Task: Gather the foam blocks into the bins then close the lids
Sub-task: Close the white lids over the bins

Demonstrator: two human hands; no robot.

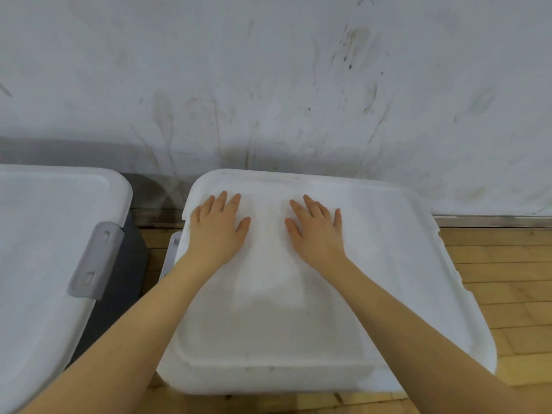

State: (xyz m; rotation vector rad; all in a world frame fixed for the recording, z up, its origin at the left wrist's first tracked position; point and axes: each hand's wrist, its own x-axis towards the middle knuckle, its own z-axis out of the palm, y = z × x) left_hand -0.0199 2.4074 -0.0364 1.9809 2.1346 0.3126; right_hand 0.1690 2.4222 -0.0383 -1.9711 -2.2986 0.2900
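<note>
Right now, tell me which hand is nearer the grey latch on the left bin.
Left. The left hand lies flat on the lid, on the side toward the latch; the right hand lies further right.

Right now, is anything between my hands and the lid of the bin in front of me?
Nothing visible. The left hand and right hand lie flat on the white lid, fingers spread.

Readable text: none was found.
Lids (298,294): bore no label, brand or number.
Wall (268,70): only scuffs.
</note>
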